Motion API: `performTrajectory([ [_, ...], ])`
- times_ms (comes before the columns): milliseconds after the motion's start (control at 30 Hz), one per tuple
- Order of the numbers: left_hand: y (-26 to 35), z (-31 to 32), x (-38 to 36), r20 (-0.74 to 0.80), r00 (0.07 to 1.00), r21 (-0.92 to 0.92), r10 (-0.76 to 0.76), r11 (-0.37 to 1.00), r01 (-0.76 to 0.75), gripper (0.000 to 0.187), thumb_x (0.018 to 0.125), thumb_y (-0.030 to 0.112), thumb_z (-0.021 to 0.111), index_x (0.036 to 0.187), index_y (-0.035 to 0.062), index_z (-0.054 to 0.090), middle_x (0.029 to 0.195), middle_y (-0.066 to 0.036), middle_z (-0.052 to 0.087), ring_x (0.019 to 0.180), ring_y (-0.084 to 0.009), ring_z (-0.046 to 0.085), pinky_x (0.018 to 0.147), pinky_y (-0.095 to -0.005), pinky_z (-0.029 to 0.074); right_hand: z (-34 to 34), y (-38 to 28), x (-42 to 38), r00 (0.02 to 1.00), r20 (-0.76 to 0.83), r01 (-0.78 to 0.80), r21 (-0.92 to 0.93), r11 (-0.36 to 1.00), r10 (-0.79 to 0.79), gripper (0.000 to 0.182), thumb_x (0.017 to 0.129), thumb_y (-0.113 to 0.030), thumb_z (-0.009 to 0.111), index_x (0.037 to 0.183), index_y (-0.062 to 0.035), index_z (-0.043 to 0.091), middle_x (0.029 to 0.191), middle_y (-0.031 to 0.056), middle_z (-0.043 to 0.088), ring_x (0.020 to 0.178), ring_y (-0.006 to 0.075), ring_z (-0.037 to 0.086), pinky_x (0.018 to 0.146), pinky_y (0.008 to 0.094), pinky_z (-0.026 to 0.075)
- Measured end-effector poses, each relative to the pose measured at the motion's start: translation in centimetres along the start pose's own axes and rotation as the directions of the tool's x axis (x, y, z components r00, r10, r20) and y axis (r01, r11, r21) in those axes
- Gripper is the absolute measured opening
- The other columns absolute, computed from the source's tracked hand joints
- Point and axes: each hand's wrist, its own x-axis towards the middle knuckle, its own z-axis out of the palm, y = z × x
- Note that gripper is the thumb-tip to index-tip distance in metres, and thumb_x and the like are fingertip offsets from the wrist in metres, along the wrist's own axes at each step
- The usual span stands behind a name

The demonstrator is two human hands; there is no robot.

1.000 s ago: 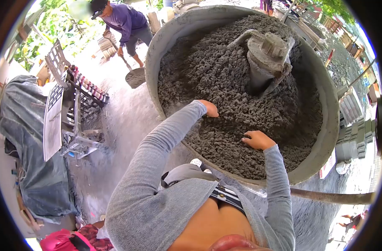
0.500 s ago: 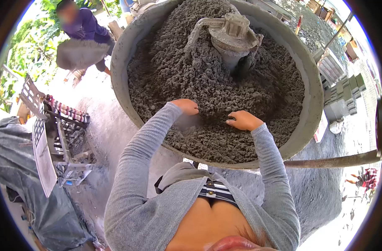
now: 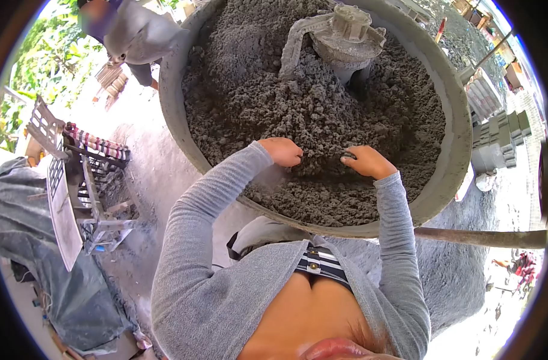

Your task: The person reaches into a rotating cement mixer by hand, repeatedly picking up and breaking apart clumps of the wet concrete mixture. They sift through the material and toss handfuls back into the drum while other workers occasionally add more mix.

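Note:
A large round mixer pan [image 3: 457, 150] holds a damp, crumbly grey cement mix [image 3: 244, 90]. My left hand [image 3: 282, 152] is above the mix near the front, its fingers curled down and mostly hidden; a blurred greyish patch lies just below it. To the right, my right hand [image 3: 370, 162] has its thumb and fingers closed on a small dark lump of mix [image 3: 349, 155]. The two hands are a short gap apart. Beyond them, the cement-crusted centre post [image 3: 346, 45] rises from the mix with a bent arm.
Another person at the upper left holds a blurred grey sack-like thing [image 3: 143, 33] near the pan's rim. A wooden handle [image 3: 481, 237] sticks out at the right. Grey blocks [image 3: 496, 141] are stacked beyond. A chair [image 3: 67, 210] and a dark tarp [image 3: 64, 288] are at the left.
Both hands have shifted slightly right in view, and a dark lump now shows in my right fingers. The other person's grey thing has moved up and right toward the rim.

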Motion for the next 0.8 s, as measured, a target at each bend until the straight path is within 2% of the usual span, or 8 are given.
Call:
performTrajectory([
  [133, 0.0, -0.5, -0.4, -0.008, 1.0, -0.016, 0.009, 1.0, -0.009, 0.04, 0.087, 0.028, 0.043, 0.114, 0.0059, 0.062, 0.11, -0.017, 0.065, 0.101, -0.0354, 0.061, 0.088, -0.0465, 0.047, 0.2, -0.6, -0.3, 0.998, -0.011, 0.055, -0.002, 0.998, -0.055, 0.053, 0.093, -0.038, 0.054, 0.126, 0.003, 0.053, 0.121, 0.022, 0.059, 0.112, 0.0377, 0.055, 0.096, 0.0447, 0.044],
  [200, 0.4, -1.0, -0.6, 0.02, 1.0, -0.004, 0.004, 1.0, -0.004, 0.045, 0.091, 0.026, 0.042, 0.13, 0.0059, 0.053, 0.122, -0.017, 0.06, 0.113, -0.0342, 0.056, 0.097, -0.045, 0.043, 0.5, -0.5, -0.2, 0.991, -0.065, 0.12, -0.003, 0.993, -0.12, 0.051, 0.092, -0.036, 0.055, 0.123, 0.0036, 0.055, 0.116, 0.023, 0.061, 0.109, 0.0384, 0.057, 0.093, 0.0453, 0.045],
  [333, 0.4, -1.4, -0.4, 0.015, 0.999, -0.008, 0.031, 0.999, -0.031, 0.044, 0.088, 0.024, 0.044, 0.126, 0.005, 0.056, 0.121, -0.018, 0.06, 0.112, -0.035, 0.056, 0.097, -0.0446, 0.043, 0.4, -1.0, -0.7, 0.983, -0.11, 0.14, -0.034, 0.989, -0.143, 0.049, 0.091, -0.035, 0.057, 0.121, 0.004, 0.056, 0.112, 0.0235, 0.062, 0.106, 0.0387, 0.057, 0.091, 0.0454, 0.045],
  [533, -0.7, -1.5, -0.3, -0.227, 0.963, -0.026, 0.145, 0.988, -0.155, 0.037, 0.085, 0.015, 0.045, 0.117, 0.0044, 0.061, 0.109, -0.016, 0.063, 0.105, -0.0339, 0.058, 0.093, -0.0438, 0.046, 0.5, -1.8, -0.2, 0.951, -0.218, 0.225, -0.004, 0.974, -0.22, 0.043, 0.089, -0.032, 0.059, 0.114, 0.0038, 0.061, 0.106, 0.0222, 0.064, 0.101, 0.0383, 0.059, 0.088, 0.0448, 0.046],
  [667, -1.4, -1.1, -0.4, -0.423, 0.88, 0.027, 0.215, 0.974, -0.225, 0.029, 0.085, 0.009, 0.049, 0.11, 0.0035, 0.063, 0.102, -0.013, 0.061, 0.097, -0.0313, 0.059, 0.087, -0.0415, 0.048, 0.2, -2.9, 0.5, 0.899, -0.343, 0.307, 0.051, 0.95, -0.272, 0.033, 0.087, -0.025, 0.06, 0.103, 0.0026, 0.065, 0.097, 0.0199, 0.066, 0.091, 0.0371, 0.062, 0.082, 0.0439, 0.048],
  [733, -1.2, -2.2, -1.3, -0.606, 0.748, 0.013, 0.272, 0.943, -0.332, 0.028, 0.084, 0.006, 0.052, 0.11, 0.003, 0.063, 0.101, -0.013, 0.061, 0.095, -0.0304, 0.059, 0.084, -0.0402, 0.049, -0.5, -3.6, 0.6, 0.861, -0.443, 0.34, 0.133, 0.931, -0.251, 0.027, 0.088, -0.022, 0.059, 0.101, 0.0018, 0.065, 0.095, 0.0187, 0.067, 0.086, 0.0363, 0.063, 0.078, 0.0426, 0.05],
  [767, -0.7, -2.7, -1.7, -0.691, 0.649, 0.051, 0.318, 0.917, -0.396, 0.028, 0.083, 0.003, 0.054, 0.11, 0.0034, 0.062, 0.099, -0.01, 0.061, 0.093, -0.0284, 0.06, 0.082, -0.039, 0.049, -0.2, -3.4, 0.9, 0.775, -0.572, 0.393, 0.102, 0.914, -0.27, 0.021, 0.089, -0.017, 0.06, 0.098, 0.0006, 0.066, 0.092, 0.0164, 0.067, 0.081, 0.0334, 0.065, 0.072, 0.0397, 0.052],
  [800, -0.4, -3.2, -2.1, -0.688, 0.65, 0.053, 0.324, 0.915, -0.4, 0.028, 0.083, 0.003, 0.054, 0.11, 0.0034, 0.062, 0.099, -0.01, 0.061, 0.093, -0.0284, 0.06, 0.082, -0.039, 0.049, -0.4, -3.6, 0.7, 0.775, -0.574, 0.389, 0.104, 0.916, -0.264, 0.021, 0.089, -0.017, 0.06, 0.098, 0.0006, 0.066, 0.092, 0.0164, 0.067, 0.081, 0.0334, 0.065, 0.072, 0.0397, 0.052],
])
